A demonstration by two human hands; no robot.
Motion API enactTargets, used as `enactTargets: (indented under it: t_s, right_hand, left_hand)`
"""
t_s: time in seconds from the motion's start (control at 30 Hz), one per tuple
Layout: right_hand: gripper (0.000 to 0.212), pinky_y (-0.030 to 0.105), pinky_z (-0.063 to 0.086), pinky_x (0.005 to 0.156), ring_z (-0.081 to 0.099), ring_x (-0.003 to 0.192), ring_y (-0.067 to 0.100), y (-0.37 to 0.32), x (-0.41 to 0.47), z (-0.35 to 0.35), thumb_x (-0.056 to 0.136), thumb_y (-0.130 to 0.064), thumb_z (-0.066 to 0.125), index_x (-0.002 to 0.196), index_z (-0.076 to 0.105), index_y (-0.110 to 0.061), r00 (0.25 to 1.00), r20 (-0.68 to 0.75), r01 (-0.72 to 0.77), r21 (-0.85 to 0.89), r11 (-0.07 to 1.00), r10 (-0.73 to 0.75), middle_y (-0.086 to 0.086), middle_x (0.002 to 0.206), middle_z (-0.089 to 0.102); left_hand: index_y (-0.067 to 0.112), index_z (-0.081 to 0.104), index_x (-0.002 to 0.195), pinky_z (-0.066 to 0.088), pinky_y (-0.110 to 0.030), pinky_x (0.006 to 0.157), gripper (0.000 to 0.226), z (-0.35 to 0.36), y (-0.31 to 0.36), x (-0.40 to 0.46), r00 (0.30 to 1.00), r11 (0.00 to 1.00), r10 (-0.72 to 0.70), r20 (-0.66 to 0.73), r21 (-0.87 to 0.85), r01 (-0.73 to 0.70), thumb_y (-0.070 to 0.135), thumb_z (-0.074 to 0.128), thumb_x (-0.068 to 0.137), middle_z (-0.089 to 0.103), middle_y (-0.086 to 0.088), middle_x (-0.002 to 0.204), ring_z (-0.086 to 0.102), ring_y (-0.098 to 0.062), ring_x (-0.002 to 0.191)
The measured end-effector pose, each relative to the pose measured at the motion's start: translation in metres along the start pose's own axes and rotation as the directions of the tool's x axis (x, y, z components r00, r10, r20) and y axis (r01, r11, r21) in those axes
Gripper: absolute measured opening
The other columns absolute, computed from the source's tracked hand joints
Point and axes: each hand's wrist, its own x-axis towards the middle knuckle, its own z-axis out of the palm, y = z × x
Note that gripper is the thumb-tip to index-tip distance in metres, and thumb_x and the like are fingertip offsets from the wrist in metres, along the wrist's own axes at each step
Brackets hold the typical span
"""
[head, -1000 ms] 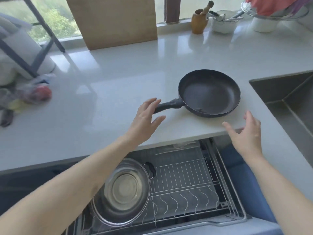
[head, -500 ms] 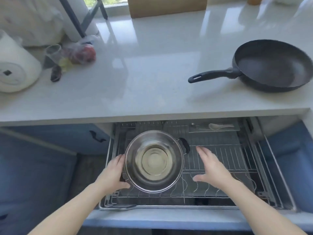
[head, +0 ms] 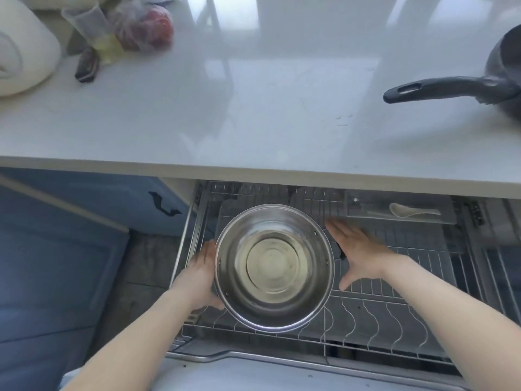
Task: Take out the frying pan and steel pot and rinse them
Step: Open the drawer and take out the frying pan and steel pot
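Pot-fetching step: left hand (head: 201,273) cupped the steel pot (head: 274,268) — right hand (head: 355,249) spread, not gripping (frying pan (head: 462,86) already out); next, close and lift.

Open rack (head: 394,300) space right of steel pot (head: 275,268); countertop (head: 253,114) edge overhanging behind.

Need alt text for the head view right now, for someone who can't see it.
Two bare hands, left hand and right hand, flank a steel pot in a pulled-out wire rack drawer. The black frying pan sits on the white counter above.
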Motion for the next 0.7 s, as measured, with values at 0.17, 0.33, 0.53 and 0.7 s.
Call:
enactTargets:
  t_s: [0.17,0.33,0.53,0.7]
  right_hand:
    - [0.144,0.052,0.006,0.119,-0.01,0.148,0.017,-0.007,0.008,-0.001,0.054,-0.056,0.086,0.151,-0.017,-0.03,0.999,0.013,0.043,0.061,0.997,-0.044,-0.008,0.161,-0.014]
    - [0.146,0.034,0.006,0.117,-0.01,0.148,0.014,-0.005,0.006,0.006,0.055,-0.047,0.089,0.15,-0.021,-0.031,0.998,0.029,0.045,0.156,0.987,-0.05,-0.012,0.159,-0.021]
    - [0.144,0.03,0.005,0.116,-0.005,0.147,0.018,-0.001,-0.014,0.005,0.058,-0.041,0.09,0.149,-0.022,-0.031,0.999,0.025,0.037,0.177,0.983,-0.042,-0.013,0.158,-0.012]
    - [0.147,0.036,0.006,0.117,-0.009,0.146,0.012,0.017,-0.056,-0.019,0.049,-0.053,0.089,0.132,-0.031,-0.054,1.0,0.009,0.004,0.21,0.978,-0.006,-0.02,0.156,-0.013]
  left_hand:
    - [0.016,-0.017,0.151,0.022,-0.036,0.117,0.154,0.001,-0.006,0.007,0.997,0.999,-0.028,0.074,-0.042,0.031,0.045,0.092,0.047,0.002,-0.007,0.161,0.013,-0.026,0.147]
    - [0.025,-0.026,0.147,0.041,-0.041,0.105,0.158,0.011,-0.006,0.006,0.996,0.993,-0.032,0.089,-0.109,0.041,0.05,0.09,0.044,0.041,-0.009,0.144,0.043,-0.026,0.129]
    - [0.032,-0.012,0.15,0.039,-0.04,0.109,0.155,0.003,0.001,0.007,0.994,0.982,0.095,0.048,-0.165,-0.086,0.064,0.087,0.035,0.041,-0.001,0.145,0.04,-0.018,0.132]
    - [0.04,-0.007,0.149,0.032,-0.038,0.114,0.147,-0.038,0.03,-0.001,0.972,0.953,0.23,0.047,-0.216,-0.215,0.054,0.091,0.041,0.034,0.007,0.149,0.033,-0.015,0.137]
